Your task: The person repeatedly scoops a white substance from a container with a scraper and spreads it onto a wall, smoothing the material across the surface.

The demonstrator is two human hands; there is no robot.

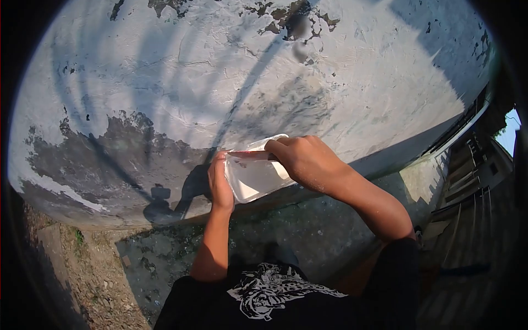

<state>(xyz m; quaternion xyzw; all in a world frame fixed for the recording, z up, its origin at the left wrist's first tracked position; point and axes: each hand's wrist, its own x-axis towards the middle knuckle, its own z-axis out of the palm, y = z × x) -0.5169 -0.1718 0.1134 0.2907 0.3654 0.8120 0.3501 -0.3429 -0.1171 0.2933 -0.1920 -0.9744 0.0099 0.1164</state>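
My left hand (219, 184) grips the left edge of a white flat plastic piece (254, 177), shaped like a shallow tray or float, with a thin red line along its top edge. My right hand (301, 159) holds its upper right side, fingers curled over the top. The piece is pressed flat against a curved grey-white plastered wall (220, 82), at the edge of a darker bare patch (132, 159). Both forearms reach up from my black printed shirt (275, 291).
The wall has peeling paint and dark chipped spots near the top (291, 19). Shadows of thin bars cross it. Below lie a wet concrete strip (308, 231) and bare dirt (82, 264) at the left. Buildings (473, 165) stand at the right.
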